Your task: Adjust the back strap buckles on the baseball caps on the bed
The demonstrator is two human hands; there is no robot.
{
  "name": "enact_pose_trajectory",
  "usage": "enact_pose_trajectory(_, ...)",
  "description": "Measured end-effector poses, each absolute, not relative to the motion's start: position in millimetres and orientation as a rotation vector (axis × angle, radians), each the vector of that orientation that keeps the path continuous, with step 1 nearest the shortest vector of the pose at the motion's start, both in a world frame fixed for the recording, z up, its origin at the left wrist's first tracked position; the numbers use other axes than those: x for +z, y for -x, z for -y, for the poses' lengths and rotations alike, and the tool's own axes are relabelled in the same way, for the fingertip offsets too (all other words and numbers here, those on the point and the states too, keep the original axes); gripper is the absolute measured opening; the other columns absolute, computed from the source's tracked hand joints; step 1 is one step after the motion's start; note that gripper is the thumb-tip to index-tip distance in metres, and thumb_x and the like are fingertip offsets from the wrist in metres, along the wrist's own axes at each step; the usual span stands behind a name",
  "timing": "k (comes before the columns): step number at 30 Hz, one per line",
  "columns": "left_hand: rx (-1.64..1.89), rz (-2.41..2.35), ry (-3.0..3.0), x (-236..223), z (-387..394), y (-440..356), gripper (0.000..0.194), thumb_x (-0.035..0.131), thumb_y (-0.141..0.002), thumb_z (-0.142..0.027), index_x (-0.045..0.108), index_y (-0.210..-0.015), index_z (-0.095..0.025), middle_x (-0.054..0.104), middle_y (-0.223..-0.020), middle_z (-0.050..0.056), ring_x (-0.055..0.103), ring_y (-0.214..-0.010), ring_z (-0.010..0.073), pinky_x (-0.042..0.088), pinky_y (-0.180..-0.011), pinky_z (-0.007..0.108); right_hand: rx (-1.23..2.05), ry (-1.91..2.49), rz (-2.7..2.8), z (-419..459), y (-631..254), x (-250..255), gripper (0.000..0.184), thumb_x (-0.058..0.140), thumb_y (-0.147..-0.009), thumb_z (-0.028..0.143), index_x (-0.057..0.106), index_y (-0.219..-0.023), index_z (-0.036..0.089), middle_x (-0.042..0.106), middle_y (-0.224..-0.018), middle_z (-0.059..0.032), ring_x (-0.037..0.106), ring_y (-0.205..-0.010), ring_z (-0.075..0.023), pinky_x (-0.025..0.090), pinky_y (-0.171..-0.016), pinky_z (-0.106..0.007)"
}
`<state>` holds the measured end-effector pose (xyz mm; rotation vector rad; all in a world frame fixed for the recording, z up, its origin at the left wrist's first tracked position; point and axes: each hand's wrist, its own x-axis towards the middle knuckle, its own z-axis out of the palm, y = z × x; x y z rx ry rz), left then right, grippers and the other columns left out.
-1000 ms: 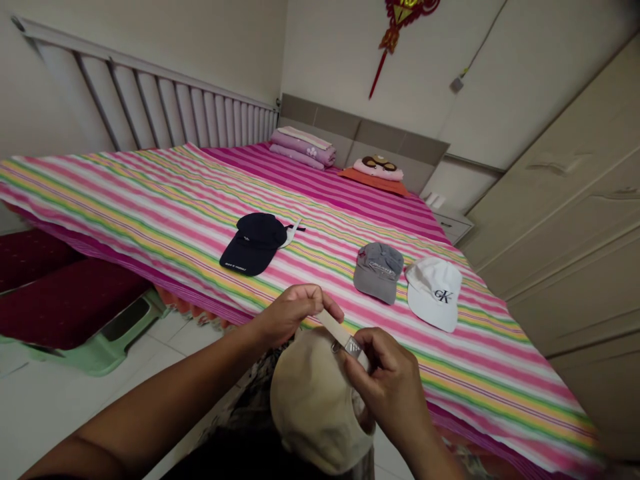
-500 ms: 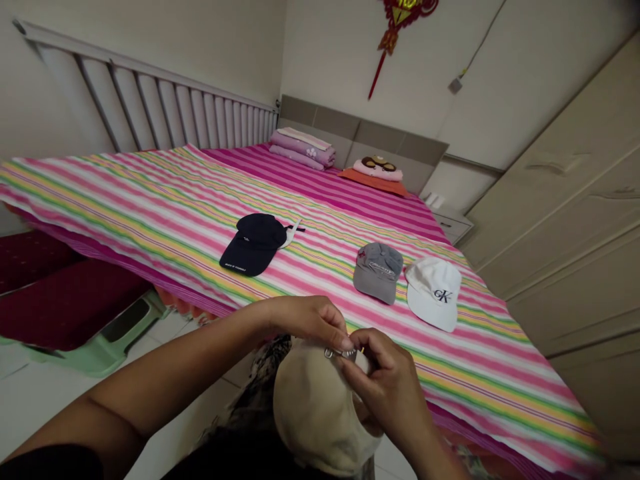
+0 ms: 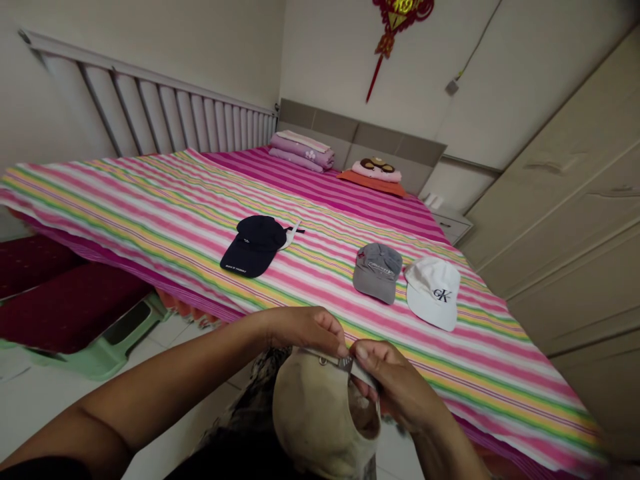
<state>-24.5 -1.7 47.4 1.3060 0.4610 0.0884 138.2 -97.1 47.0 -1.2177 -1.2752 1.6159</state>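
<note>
A beige baseball cap [image 3: 315, 407] hangs between my hands at the near edge of the bed, its back opening turned to the right. My left hand [image 3: 313, 330] pinches the cap's strap beside a metal buckle [image 3: 345, 362]. With thumb and fingers closed, my right hand [image 3: 387, 373] grips the other part of the strap [image 3: 364, 377], just right of the buckle. Beyond my hands, a dark navy cap [image 3: 256, 243] lies on the bed to the left. A grey cap [image 3: 379, 272] and a white cap [image 3: 434, 293] with black letters lie side by side to the right.
The bed has a striped sheet [image 3: 165, 227]. Folded purple bedding [image 3: 303, 150] and a pink and orange pile [image 3: 375, 175] lie near the headboard [image 3: 400, 147]. Red-topped green stools [image 3: 100, 340] stand at left, a wardrobe [image 3: 565, 220] at right.
My right hand has shifted slightly right and turned, showing more of the strap and the cap's back opening. My left hand has lowered a little. The caps on the bed have not moved.
</note>
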Motion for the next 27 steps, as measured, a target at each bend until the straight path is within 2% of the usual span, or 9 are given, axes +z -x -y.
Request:
enact_pose_trajectory(8, 0.083, -0.464, -1.325, 45.0, 2.3, 24.5, 0.019, 0.063, -0.061, -0.031, 0.059, -0.063, -0.013, 0.051, -0.051, -0.004, 0.041, -0.045, 0.0051, 0.032, -0.044, 0.017, 1.616, 1.18, 1.232, 95.2, -136.5, 44.5, 0.041, 0.054, -0.072, 0.051, 0.043, -0.052, 0.016, 0.034, -0.041, 0.0075, 0.02, -0.038, -0.0043, 0.011, -0.039, -0.022)
enact_pose_trajectory(14, 0.119, -0.471, -1.353, 46.6, 3.0, 25.9, 0.013, 0.059, -0.062, -0.025, 0.059, -0.062, -0.012, 0.048, -0.048, -0.005, 0.037, -0.043, 0.0039, 0.029, -0.044, 0.017, 1.595, 1.236, 1.143, 94.5, -136.1, 40.4, 0.032, 0.067, -0.062, 0.041, 0.05, -0.055, 0.014, 0.034, -0.041, 0.0089, 0.021, -0.039, -0.0035, 0.01, -0.039, -0.022)
enact_pose_trajectory(20, 0.174, -0.507, -1.286, 43.5, 3.1, 25.8, 0.015, 0.061, -0.06, -0.026, 0.057, -0.06, -0.012, 0.047, -0.046, -0.005, 0.036, -0.038, 0.0038, 0.027, -0.04, 0.017, 1.626, 1.186, 1.039, 93.7, -136.9, 41.0, 0.029, 0.069, -0.061, 0.037, 0.054, -0.057, 0.013, 0.034, -0.04, 0.0091, 0.02, -0.037, -0.0025, 0.01, -0.038, -0.02)
enact_pose_trajectory(22, 0.205, -0.509, -1.226, 40.8, 0.4, 25.9, 0.017, 0.06, -0.062, -0.028, 0.056, -0.059, -0.012, 0.046, -0.044, -0.005, 0.034, -0.037, 0.0038, 0.026, -0.038, 0.017, 1.644, 1.155, 0.995, 92.6, -136.2, 41.8, 0.03, 0.069, -0.061, 0.037, 0.052, -0.056, 0.013, 0.033, -0.039, 0.0096, 0.019, -0.036, -0.0021, 0.009, -0.037, -0.019)
enact_pose_trajectory(25, 0.205, -0.479, -1.12, 36.5, -6.1, 27.0, 0.032, 0.057, -0.064, -0.043, 0.059, -0.063, -0.011, 0.052, -0.048, -0.002, 0.041, -0.039, 0.0059, 0.029, -0.038, 0.018, 1.664, 1.142, 0.93, 89.9, -135.1, 41.9, 0.029, 0.068, -0.064, 0.036, 0.05, -0.056, 0.014, 0.033, -0.038, 0.0097, 0.018, -0.035, -0.0017, 0.01, -0.036, -0.017)
enact_pose_trajectory(27, 0.164, -0.443, -1.093, 34.9, -10.1, 27.3, 0.034, 0.061, -0.061, -0.044, 0.06, -0.066, -0.011, 0.055, -0.05, -0.001, 0.044, -0.039, 0.0065, 0.03, -0.038, 0.018, 1.683, 1.12, 0.9, 86.8, -135.9, 40.9, 0.029, 0.068, -0.065, 0.035, 0.049, -0.057, 0.015, 0.033, -0.037, 0.01, 0.017, -0.035, -0.0017, 0.011, -0.036, -0.017)
